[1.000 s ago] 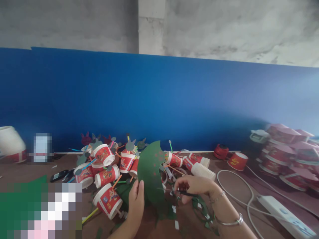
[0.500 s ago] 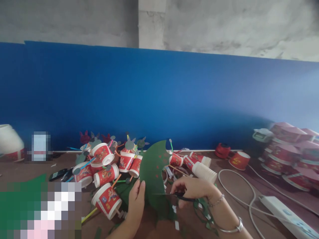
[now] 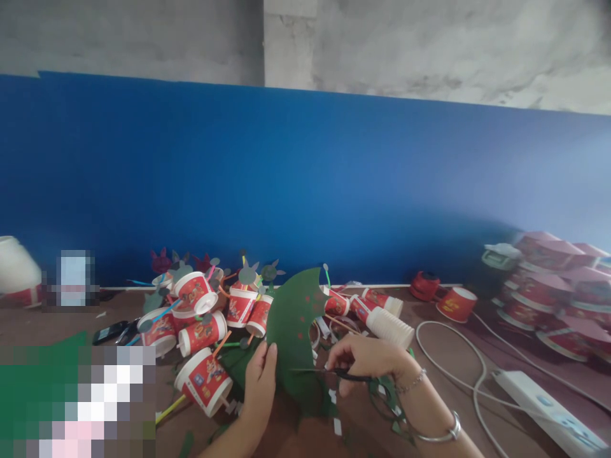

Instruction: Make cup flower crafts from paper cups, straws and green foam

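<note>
A large curved sheet of dark green paper stands upright in front of me, with small red spots near its right edge. My left hand pinches its left edge, thumb on the near side. In my right hand is a pair of scissors with dark handles. Their blades point left and lie across the paper's lower part. Green paper scraps and small white bits lie beneath my right hand. How far the blades are parted I cannot make out.
Red paper cups with straws and paper animal shapes crowd the left. A stack of white-rimmed cups lies behind my right hand. At right are a white power strip, a looped cable and piled red cups. A blue partition stands behind.
The whole view has shifted slightly. Both hands keep their hold on the paper and scissors, and the blades stay at about the same place across the sheet.
</note>
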`<state>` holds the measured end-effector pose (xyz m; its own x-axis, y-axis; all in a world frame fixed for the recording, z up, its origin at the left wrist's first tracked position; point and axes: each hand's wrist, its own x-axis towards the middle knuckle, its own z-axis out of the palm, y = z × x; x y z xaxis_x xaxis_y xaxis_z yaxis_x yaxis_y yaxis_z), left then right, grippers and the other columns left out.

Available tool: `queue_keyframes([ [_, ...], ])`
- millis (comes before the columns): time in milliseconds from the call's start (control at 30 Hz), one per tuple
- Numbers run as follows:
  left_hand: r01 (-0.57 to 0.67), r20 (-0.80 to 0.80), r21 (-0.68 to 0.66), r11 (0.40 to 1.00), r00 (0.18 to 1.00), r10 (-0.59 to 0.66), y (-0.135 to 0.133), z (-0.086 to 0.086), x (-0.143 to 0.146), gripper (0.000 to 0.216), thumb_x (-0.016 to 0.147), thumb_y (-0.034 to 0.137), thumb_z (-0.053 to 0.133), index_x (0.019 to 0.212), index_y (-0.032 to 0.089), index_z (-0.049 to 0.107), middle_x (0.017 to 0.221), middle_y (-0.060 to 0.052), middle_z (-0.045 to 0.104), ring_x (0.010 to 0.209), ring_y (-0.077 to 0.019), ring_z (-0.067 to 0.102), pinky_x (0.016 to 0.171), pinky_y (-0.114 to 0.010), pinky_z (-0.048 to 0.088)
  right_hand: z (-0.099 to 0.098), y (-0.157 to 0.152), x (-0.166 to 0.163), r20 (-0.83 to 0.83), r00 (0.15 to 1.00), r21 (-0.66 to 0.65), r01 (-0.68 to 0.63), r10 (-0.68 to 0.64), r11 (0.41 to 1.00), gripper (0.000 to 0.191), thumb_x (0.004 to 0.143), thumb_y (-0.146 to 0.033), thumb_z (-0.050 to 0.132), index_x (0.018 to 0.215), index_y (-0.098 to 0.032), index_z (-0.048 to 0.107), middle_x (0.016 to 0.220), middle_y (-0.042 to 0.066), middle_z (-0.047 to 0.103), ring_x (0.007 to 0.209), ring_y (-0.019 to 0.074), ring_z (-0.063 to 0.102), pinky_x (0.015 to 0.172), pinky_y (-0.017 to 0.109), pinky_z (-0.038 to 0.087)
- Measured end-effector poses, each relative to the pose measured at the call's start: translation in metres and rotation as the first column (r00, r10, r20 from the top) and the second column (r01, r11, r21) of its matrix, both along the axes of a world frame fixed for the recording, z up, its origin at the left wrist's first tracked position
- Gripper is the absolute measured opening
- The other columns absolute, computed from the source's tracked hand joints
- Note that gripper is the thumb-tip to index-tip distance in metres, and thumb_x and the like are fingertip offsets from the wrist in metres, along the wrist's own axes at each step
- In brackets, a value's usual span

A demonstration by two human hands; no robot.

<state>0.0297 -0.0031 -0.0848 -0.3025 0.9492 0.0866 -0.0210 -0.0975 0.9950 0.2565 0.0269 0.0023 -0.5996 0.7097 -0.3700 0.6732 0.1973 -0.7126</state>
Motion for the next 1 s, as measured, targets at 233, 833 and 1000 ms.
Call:
queue_keyframes([
  [233, -0.012, 0.034, -0.003, 1.0, 0.999, 0.012, -0.0003, 0.0003, 0.0005, 0.045, 0.067, 0.064, 0.056, 0.063, 0.02, 0.05, 0.054, 0.005, 0.044, 0.054, -0.0129, 0.043, 0.048, -0.022, 0.036, -0.0033, 0.0027, -0.0002, 0.011, 0.999, 0.007, 0.053, -0.053, 0.999, 0.038, 0.053, -0.034, 0.078, 0.088, -0.021, 0.072, 0.058, -0.004, 0.056, 0.054, 0.0107, 0.046, 0.047, 0.02, 0.034],
  [833, 0.102, 0.394, -0.106, 0.989, 0.918, -0.052, -0.0023, 0.0079, 0.0052, 0.048, 0.062, 0.06, 0.066, 0.067, 0.02, 0.04, 0.05, 0.013, 0.021, 0.042, -0.0035, 0.019, 0.038, -0.014, 0.018, 0.0001, 0.0003, -0.0062, -0.015, 0.993, 0.03, 0.114, -0.114, 0.993, 0.038, 0.055, -0.034, 0.076, 0.09, -0.018, 0.072, 0.054, -0.004, 0.052, 0.049, 0.0094, 0.042, 0.043, 0.02, 0.03],
  [1000, 0.14, 0.424, -0.125, 0.982, 0.903, -0.074, -0.0021, 0.0065, 0.005, 0.047, 0.062, 0.06, 0.066, 0.074, 0.02, 0.045, 0.046, 0.013, 0.027, 0.039, -0.002, 0.023, 0.037, -0.011, 0.02, 0.0014, -0.0007, -0.0074, -0.057, 0.99, -0.036, 0.125, -0.127, 0.992, 0.034, 0.06, -0.033, 0.073, 0.091, -0.019, 0.071, 0.052, -0.004, 0.054, 0.046, 0.0084, 0.044, 0.041, 0.018, 0.031],
])
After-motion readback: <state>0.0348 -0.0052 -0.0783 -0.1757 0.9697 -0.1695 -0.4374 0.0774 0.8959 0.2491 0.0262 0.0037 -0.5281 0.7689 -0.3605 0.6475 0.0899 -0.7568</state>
